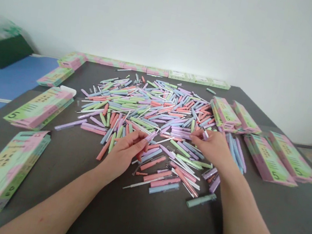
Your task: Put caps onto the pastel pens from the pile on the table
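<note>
My left hand point(127, 150) is closed, with a purple pen piece point(151, 136) pinched between thumb and fingers, its clear tip pointing away. My right hand point(210, 144) is closed too, gripping a small purple-and-white pen part point(205, 135). Most of that part is hidden by the fingers. Both hands hover over the near side of a wide heap of pastel pen parts point(134, 102) in pink, green, blue and purple, mixed with thin white refills point(137, 185). Close to my right wrist lie some blue barrels point(233, 150) and purple caps point(214, 183).
Pastel cartons marked 5 lie at the left point(4, 172) and right point(272, 160) of the dark table point(94, 217). A row of similar cartons point(157, 71) lines the back edge by the wall. A dark green bin point(4, 51) stands on a blue surface point(5, 81) at far left.
</note>
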